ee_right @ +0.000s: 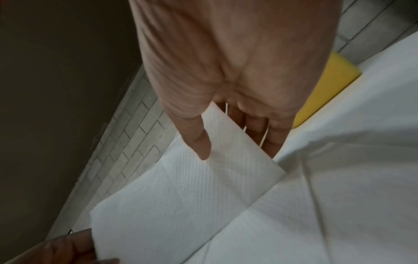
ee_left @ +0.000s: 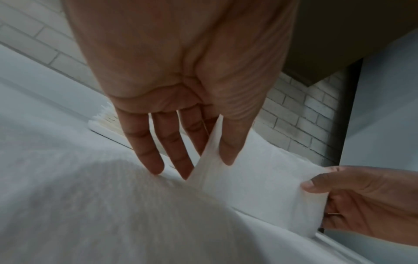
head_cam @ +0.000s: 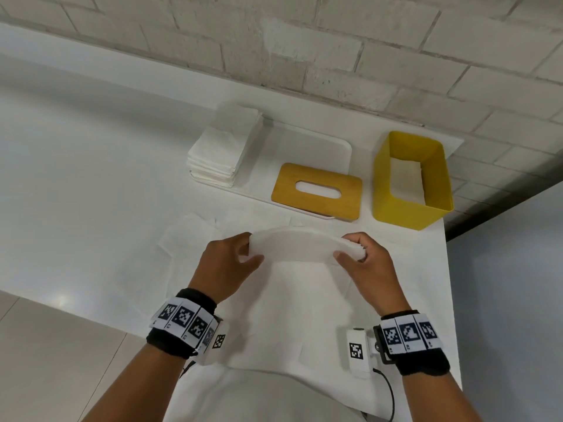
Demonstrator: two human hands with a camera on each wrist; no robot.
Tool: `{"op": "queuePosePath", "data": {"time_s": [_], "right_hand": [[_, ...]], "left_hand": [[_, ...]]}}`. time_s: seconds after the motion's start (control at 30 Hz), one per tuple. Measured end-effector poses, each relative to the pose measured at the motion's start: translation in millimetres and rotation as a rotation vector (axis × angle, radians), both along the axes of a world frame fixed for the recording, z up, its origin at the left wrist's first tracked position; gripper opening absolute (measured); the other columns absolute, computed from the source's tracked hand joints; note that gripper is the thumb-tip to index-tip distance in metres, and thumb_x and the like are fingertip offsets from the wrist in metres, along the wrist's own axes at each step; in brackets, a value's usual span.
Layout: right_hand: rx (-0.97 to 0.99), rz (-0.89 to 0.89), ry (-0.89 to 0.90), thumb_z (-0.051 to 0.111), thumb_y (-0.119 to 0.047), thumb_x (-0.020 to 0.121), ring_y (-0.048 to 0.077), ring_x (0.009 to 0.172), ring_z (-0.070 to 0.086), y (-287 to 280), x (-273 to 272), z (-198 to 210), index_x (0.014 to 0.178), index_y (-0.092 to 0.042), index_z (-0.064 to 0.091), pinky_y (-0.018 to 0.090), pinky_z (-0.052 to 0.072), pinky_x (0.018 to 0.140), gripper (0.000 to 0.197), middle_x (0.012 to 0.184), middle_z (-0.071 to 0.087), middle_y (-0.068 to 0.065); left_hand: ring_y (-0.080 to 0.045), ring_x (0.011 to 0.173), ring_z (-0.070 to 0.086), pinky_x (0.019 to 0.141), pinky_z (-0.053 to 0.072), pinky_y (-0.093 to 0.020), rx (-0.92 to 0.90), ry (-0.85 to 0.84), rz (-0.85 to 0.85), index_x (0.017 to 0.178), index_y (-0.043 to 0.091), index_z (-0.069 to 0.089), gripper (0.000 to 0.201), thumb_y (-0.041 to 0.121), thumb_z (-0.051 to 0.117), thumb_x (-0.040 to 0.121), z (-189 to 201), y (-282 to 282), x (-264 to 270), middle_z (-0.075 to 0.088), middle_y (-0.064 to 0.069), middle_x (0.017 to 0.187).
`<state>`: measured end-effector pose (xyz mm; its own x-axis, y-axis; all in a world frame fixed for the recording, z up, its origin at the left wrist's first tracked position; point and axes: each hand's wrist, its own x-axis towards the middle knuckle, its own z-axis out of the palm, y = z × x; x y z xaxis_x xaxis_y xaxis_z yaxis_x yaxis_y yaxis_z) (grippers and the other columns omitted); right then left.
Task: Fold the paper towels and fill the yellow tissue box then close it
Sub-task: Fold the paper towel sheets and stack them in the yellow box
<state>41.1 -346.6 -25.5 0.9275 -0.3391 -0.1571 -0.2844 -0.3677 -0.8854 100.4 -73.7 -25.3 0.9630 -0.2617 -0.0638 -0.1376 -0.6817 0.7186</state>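
The folded paper towel (head_cam: 294, 246) is held above the near part of the table (head_cam: 91, 178), its long edge bowed upward between both hands. The left hand (head_cam: 227, 263) pinches the towel's left end between thumb and index finger; in the left wrist view the remaining fingers (ee_left: 147, 142) extend straight and slightly spread, and their tips reach the sheet below. The right hand (head_cam: 367, 263) pinches the right end, with the thumb (ee_right: 199, 141) on the near face and the other fingers behind the towel, held close together.

An unfolded white sheet (head_cam: 289, 315) lies flat on the table beneath the hands. The yellow tissue box (head_cam: 411, 181) stands open at the far right of the table, well apart from the held towel, with white paper visible in its bottom. The wooden lid (head_cam: 316, 191), with an oval slot, lies just left of the box, partly resting on a white tray (head_cam: 313, 147). A stack of folded towels (head_cam: 224, 147) occupies the left end of the tray. A white brick wall (head_cam: 335, 56) runs behind the table.
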Motion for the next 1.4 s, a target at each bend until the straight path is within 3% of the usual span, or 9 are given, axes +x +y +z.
{"op": "queuePosePath", "data": {"time_s": [0.2, 0.4, 0.57, 0.8, 0.87, 1.0, 1.17, 1.27, 1.4], "right_hand": [[-0.03, -0.004, 0.006, 0.072, -0.017, 0.091, 0.001, 0.057, 0.052, 0, 0, 0, 0.093, -0.028, 0.068, 0.017, 0.041, 0.06, 0.011, 0.076, 0.065, -0.011], [-0.037, -0.02, -0.005, 0.073, -0.019, 0.091, 0.003, 0.052, 0.045, -4, -1, 3, 0.098, -0.03, 0.068, 0.012, 0.036, 0.051, 0.014, 0.059, 0.055, -0.023], [-0.038, -0.038, 0.03, 0.075, -0.025, 0.089, 0.006, 0.05, 0.038, -5, -2, 0, 0.105, -0.035, 0.067, 0.023, 0.037, 0.056, 0.02, 0.06, 0.044, -0.008], [-0.005, -0.019, 0.003, 0.072, -0.017, 0.092, 0.007, 0.061, 0.051, -4, -1, -2, 0.088, -0.03, 0.068, 0.024, 0.043, 0.063, 0.014, 0.077, 0.067, -0.012], [-0.006, -0.02, -0.009, 0.071, -0.017, 0.092, 0.005, 0.058, 0.05, -4, -2, 0, 0.089, -0.031, 0.068, 0.02, 0.042, 0.06, 0.015, 0.072, 0.066, -0.018], [-0.004, -0.022, -0.028, 0.071, -0.018, 0.092, 0.005, 0.048, 0.038, -7, -5, 6, 0.095, -0.03, 0.068, 0.019, 0.035, 0.051, 0.012, 0.049, 0.047, -0.022], [-0.007, 0.011, -0.023, 0.074, -0.019, 0.089, 0.002, 0.056, 0.047, -6, -7, 4, 0.096, -0.033, 0.069, 0.02, 0.041, 0.061, 0.017, 0.077, 0.065, -0.027], [-0.024, -0.001, -0.025, 0.074, -0.022, 0.089, 0.003, 0.058, 0.047, -3, -5, 5, 0.098, -0.034, 0.069, 0.02, 0.042, 0.062, 0.016, 0.078, 0.065, -0.028], [0.036, 0.009, -0.062, 0.074, -0.023, 0.091, 0.001, 0.071, 0.06, 2, -4, 11, 0.098, -0.032, 0.07, 0.017, 0.047, 0.065, 0.012, 0.092, 0.071, -0.017]], "left_hand": [[-0.015, 0.081, 0.071, 0.072, 0.055, -0.024, 0.017, -0.018, 0.0, 0.101, 0.017, 0.073, 0.016, 0.028, 0.074, 0.09, -2, -4, 0, 0.074, 0.003, 0.085], [-0.01, 0.081, 0.068, 0.082, 0.058, -0.029, 0.028, -0.036, -0.043, 0.111, 0.024, 0.072, 0.024, 0.032, 0.075, 0.089, 2, -6, 2, 0.069, 0.008, 0.085], [-0.013, 0.081, 0.067, 0.08, 0.058, -0.033, 0.01, -0.043, -0.032, 0.114, 0.027, 0.072, 0.025, 0.034, 0.075, 0.089, 4, -9, 4, 0.068, 0.006, 0.083], [-0.013, 0.076, 0.064, 0.067, 0.047, -0.019, 0.033, -0.09, -0.044, 0.108, 0.025, 0.073, 0.015, 0.029, 0.069, 0.094, 4, -13, 8, 0.066, 0.011, 0.081], [-0.011, 0.075, 0.065, 0.068, 0.048, -0.017, 0.025, -0.106, -0.053, 0.109, 0.024, 0.073, 0.015, 0.028, 0.07, 0.094, 5, -12, 7, 0.069, 0.01, 0.083], [-0.01, 0.077, 0.068, 0.076, 0.061, -0.033, -0.018, -0.163, -0.075, 0.107, 0.027, 0.073, 0.014, 0.029, 0.071, 0.094, 6, -7, 5, 0.073, 0.012, 0.087], [-0.01, 0.081, 0.063, 0.076, 0.054, -0.026, -0.03, -0.172, -0.1, 0.128, 0.031, 0.065, 0.038, 0.031, 0.074, 0.092, 7, -5, -2, 0.067, 0.017, 0.095], [-0.007, 0.1, 0.068, 0.087, 0.057, -0.026, -0.089, -0.217, -0.153, 0.14, 0.036, 0.059, 0.043, 0.029, 0.067, 0.097, 7, -10, -1, 0.072, 0.013, 0.122], [-0.005, 0.112, 0.068, 0.094, 0.056, -0.026, -0.112, -0.282, -0.218, 0.142, 0.038, 0.058, 0.044, 0.02, 0.06, 0.102, 8, -17, 3, 0.071, 0.012, 0.127]]}}
